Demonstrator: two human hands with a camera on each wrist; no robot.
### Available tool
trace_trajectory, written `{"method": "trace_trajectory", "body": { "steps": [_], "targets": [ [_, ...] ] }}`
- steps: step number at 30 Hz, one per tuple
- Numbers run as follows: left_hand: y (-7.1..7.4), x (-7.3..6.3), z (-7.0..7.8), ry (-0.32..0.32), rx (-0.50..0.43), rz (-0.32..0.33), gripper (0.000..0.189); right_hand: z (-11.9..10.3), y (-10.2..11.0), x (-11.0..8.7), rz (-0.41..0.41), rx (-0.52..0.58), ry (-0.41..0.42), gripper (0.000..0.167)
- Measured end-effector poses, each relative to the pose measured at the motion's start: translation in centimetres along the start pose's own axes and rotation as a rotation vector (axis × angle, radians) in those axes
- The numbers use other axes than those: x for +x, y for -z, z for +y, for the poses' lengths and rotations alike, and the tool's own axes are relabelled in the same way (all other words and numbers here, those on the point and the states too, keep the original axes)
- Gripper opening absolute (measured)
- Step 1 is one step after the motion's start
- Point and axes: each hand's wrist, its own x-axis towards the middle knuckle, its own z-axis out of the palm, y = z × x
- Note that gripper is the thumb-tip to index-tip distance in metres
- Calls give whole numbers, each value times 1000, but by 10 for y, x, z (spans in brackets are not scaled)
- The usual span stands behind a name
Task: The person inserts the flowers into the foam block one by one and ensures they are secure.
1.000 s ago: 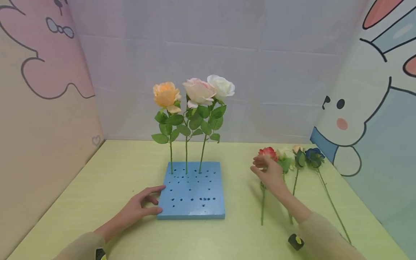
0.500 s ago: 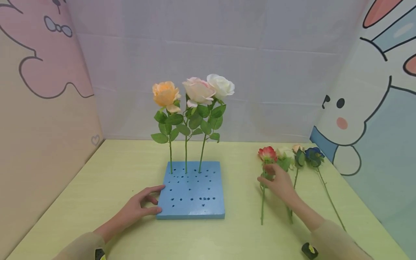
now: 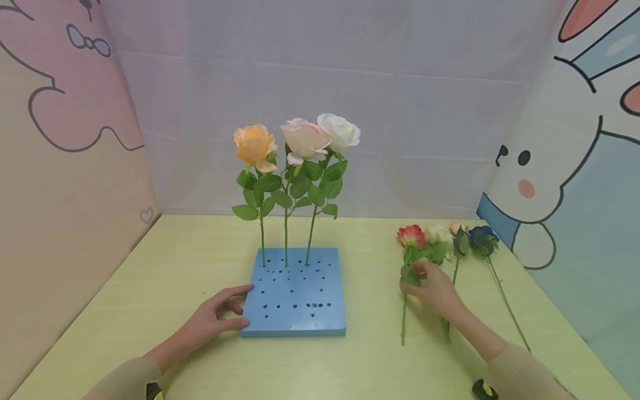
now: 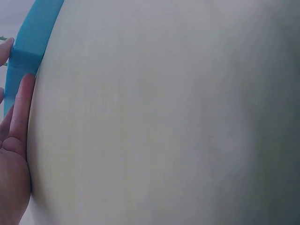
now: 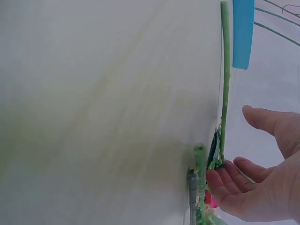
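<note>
A blue foam block (image 3: 300, 294) dotted with holes lies on the table, with an orange rose (image 3: 255, 145), a pale pink rose (image 3: 304, 139) and a white rose (image 3: 340, 132) upright in its far holes. My left hand (image 3: 207, 319) rests at the block's left edge, fingertips and thumb touching its side. At the right lies a red rose (image 3: 412, 236). My right hand (image 3: 437, 289) is at its leaves and stem (image 5: 225, 84); in the right wrist view the thumb stands apart from the fingers, whose tips are beside the stem.
Right of the red rose lie a cream rose (image 3: 441, 236), a peach rose (image 3: 457, 229) and a dark blue rose (image 3: 483, 240), heads toward the back. Printed cloth walls enclose the table's (image 3: 200, 244) back and sides.
My right hand has come down and toward me, from over the red rose's head to its stem and leaves. My left hand and the block have stayed put.
</note>
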Motion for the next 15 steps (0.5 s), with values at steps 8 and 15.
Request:
{"method": "trace_trajectory", "body": {
  "steps": [8,15],
  "targets": [
    [1,-1,0,9,-5,-4,66,4,-2,0,-9,4,-15,62],
    [0,0,0,24,11,2,68,4,-1,-1,-18,3,-9,62]
  ]
}}
